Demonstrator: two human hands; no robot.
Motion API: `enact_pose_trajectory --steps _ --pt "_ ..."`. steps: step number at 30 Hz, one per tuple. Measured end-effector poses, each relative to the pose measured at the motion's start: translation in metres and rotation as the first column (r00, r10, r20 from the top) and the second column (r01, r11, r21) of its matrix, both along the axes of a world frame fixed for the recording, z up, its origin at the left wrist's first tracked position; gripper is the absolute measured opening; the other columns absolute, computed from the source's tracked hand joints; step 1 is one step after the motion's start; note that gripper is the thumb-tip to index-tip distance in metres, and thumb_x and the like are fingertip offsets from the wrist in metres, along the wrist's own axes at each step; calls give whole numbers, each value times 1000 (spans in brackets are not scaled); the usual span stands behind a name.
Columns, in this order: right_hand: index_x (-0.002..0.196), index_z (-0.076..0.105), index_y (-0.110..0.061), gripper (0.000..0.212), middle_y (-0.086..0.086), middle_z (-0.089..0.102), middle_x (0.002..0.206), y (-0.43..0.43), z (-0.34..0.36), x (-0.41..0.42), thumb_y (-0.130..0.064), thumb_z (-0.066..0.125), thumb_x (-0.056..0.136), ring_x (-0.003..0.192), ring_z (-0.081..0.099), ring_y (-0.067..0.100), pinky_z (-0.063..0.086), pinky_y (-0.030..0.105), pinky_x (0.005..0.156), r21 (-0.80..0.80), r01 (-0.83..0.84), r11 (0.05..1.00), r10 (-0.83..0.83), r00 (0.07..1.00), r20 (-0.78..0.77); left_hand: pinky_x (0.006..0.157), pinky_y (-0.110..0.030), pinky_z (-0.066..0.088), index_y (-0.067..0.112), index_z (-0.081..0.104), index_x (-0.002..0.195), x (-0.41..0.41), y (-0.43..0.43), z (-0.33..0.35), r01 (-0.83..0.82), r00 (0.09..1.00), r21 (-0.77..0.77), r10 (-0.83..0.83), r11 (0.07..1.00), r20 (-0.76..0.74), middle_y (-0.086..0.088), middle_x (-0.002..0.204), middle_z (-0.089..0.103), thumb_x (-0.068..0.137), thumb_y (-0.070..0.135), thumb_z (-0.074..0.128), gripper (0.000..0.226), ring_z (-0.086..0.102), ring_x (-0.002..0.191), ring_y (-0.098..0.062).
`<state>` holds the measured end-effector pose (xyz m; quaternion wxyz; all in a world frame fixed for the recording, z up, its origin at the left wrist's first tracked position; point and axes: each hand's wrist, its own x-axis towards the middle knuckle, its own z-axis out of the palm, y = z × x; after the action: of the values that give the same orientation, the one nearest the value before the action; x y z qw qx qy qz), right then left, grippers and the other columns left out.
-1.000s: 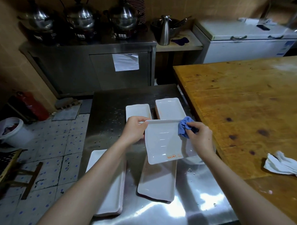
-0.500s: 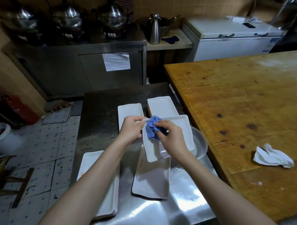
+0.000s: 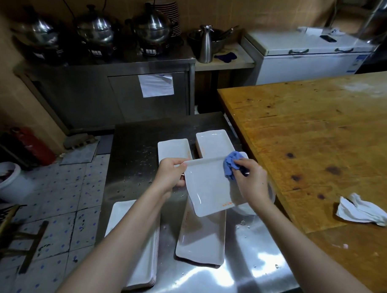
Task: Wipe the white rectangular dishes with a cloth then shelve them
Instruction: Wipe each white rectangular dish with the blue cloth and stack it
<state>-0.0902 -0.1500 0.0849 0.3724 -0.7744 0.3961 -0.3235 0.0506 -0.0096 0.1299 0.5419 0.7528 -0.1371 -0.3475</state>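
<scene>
Dish being wiped: the white rectangular dish is up off the steel table, held between my two hands. It is tilted with its hollow facing me, and small orange print shows by its near right corner.
Left hand: my left hand grips the dish at its far left corner, thumb on top of the rim, the other fingers curled underneath.
Right hand: my right hand is bunched tight around the blue cloth and presses it onto the dish near its far right corner.
Cloth: crumpled, sticking out past my fingertips and touching the dish's inner face and far rim.
Below: the lower dish lies flat on the steel table, its long side running away from me, partly covered by the one I hold.
Near left: a stack of white dishes sits on the table, with my left forearm crossing above it.
Far side: the far left dish and the far right dish lie side by side beyond my hands.
Under my right wrist: part of a round bowl shows; the rest is hidden.
Right: a wooden table stands against the steel one, with a crumpled white rag on it, well apart from my hands.
</scene>
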Motion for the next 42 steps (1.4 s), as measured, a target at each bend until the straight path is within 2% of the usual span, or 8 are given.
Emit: enact_pose_trajectory --steps 4,12,15,21,24,29,35,42 --pt "104 70 -7 25 5 65 110 35 2 24 -1 65 80 99 59 17 48 32 91 -27 -183 983 184 983 23 43 -25 52 1 63 115 -2 -6 -5 -52 998 -34 50 998 -48 -18 94 65 101 9 43 25 64 58 -21" --pt "110 68 -7 32 11 61 120 51 0 20 -1 67 79 108 57 28 42 32 96 -182 -418 890 402 908 -121 48 -27 56 3 62 110 -1 -5 -3 -96 995 -67 93 993 -47 -15 89 66 102 9 42 22 66 64 -21" --pt "109 68 -5 31 12 61 119 34 1 5 -1 69 78 108 57 28 44 33 97 -168 -374 912 354 925 -137 56 -31 55 2 64 108 6 -3 -6 -112 994 -70 110 991 -20 -10 78 66 101 8 44 23 65 56 -18" --pt "110 67 -4 29 9 62 119 -8 8 -18 -1 66 81 110 57 22 43 25 94 -146 -121 982 100 985 -144 51 -27 56 5 67 100 12 7 -4 -116 993 -104 117 988 3 -10 83 67 98 4 46 21 66 59 -19" --pt "109 68 -5 28 6 62 117 -4 6 -17 -1 65 81 108 58 19 46 25 92 -115 -74 991 61 992 -113 58 -32 59 9 66 91 10 6 -6 -149 989 -101 147 984 -33 -9 81 67 98 3 46 22 66 62 -22" --pt "102 70 -3 23 9 64 109 43 4 0 1 64 80 99 59 21 45 24 88 -47 -231 972 228 972 -59 54 -29 57 8 64 93 6 1 -12 -207 978 -85 203 975 -57 -6 79 66 99 3 45 20 66 66 -22" --pt "107 68 -3 29 14 62 116 89 -14 5 2 62 80 100 56 35 38 27 86 -178 -473 863 447 879 -169 59 -34 57 6 63 98 5 3 -26 -272 961 -53 268 961 -65 -13 89 64 99 4 45 19 64 74 -28" --pt "108 68 -4 30 12 63 115 52 -15 -9 -1 68 78 104 58 31 37 22 87 -154 -409 900 367 898 -241 67 -34 57 7 64 98 10 10 -33 -283 958 -43 281 958 -62 -15 102 66 97 4 48 16 65 85 -29"
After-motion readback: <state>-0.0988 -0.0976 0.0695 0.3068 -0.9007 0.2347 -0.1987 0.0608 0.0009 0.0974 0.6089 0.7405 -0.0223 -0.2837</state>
